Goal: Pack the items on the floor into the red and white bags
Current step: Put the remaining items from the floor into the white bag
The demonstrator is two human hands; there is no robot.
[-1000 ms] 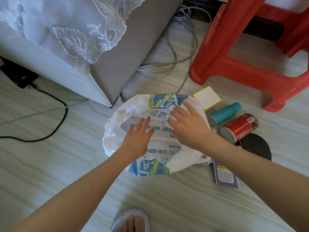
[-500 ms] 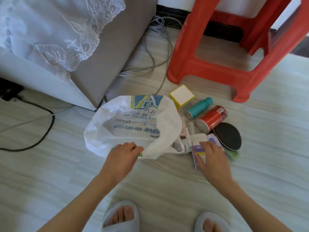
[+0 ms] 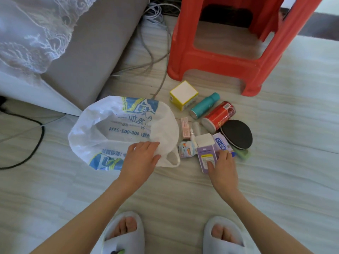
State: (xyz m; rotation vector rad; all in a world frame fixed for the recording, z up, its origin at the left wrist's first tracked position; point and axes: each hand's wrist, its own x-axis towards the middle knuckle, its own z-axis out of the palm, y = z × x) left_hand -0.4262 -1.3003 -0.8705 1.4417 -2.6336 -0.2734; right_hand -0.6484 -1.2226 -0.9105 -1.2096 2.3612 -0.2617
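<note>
A white plastic bag (image 3: 117, 131) with blue print lies open on the floor. My left hand (image 3: 141, 158) grips its near rim. To its right lies a cluster of items: a yellow and white box (image 3: 184, 94), a teal bottle (image 3: 204, 105), a red can (image 3: 219, 115), a black round pad (image 3: 236, 133), a pink box (image 3: 185, 127), a small colourful packet (image 3: 185, 148). My right hand (image 3: 221, 166) grips a purple and white box (image 3: 205, 152) at the near edge of the cluster. No red bag is in view.
A red plastic stool (image 3: 229, 44) stands behind the items. A grey sofa corner with white lace cloth (image 3: 77, 52) is at the back left. Grey cables (image 3: 157, 57) and a black cable (image 3: 36, 143) run over the floor. My slippered feet (image 3: 124, 233) are at the bottom.
Both hands left the top of the bag. My left hand took hold of the bag's near rim, opening it. My right hand moved right and closed on the purple box.
</note>
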